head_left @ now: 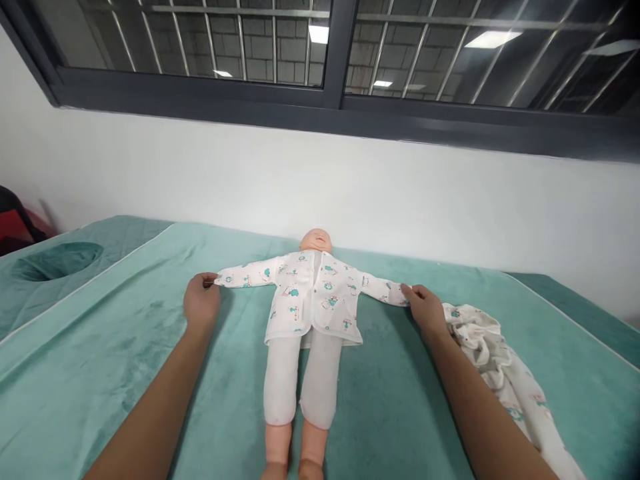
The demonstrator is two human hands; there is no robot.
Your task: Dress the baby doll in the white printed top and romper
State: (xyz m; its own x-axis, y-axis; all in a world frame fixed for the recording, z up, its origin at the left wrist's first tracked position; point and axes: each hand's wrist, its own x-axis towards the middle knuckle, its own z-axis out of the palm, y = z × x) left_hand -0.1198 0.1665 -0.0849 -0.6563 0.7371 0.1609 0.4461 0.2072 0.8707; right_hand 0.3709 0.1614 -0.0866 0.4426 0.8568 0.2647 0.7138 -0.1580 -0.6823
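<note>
A baby doll (315, 239) lies on its back on the green bed cover, its head towards the wall. It wears a white printed baby jacket (315, 300), whose front edges meet at the chest and part at the hem. White cloth legs and bare plastic feet stick out below. My left hand (203, 300) pinches the cuff of the sleeve on the left, and my right hand (424, 308) grips the other cuff. Both sleeves are stretched out sideways. The doll's hands are hidden.
A crumpled printed white cloth (493, 353) lies beside my right forearm. The green bed cover (395, 413) runs up to a white wall (280, 173) under a dark-framed barred window (330, 100). A round hole (57, 260) shows at left, near a red and black object (15, 227).
</note>
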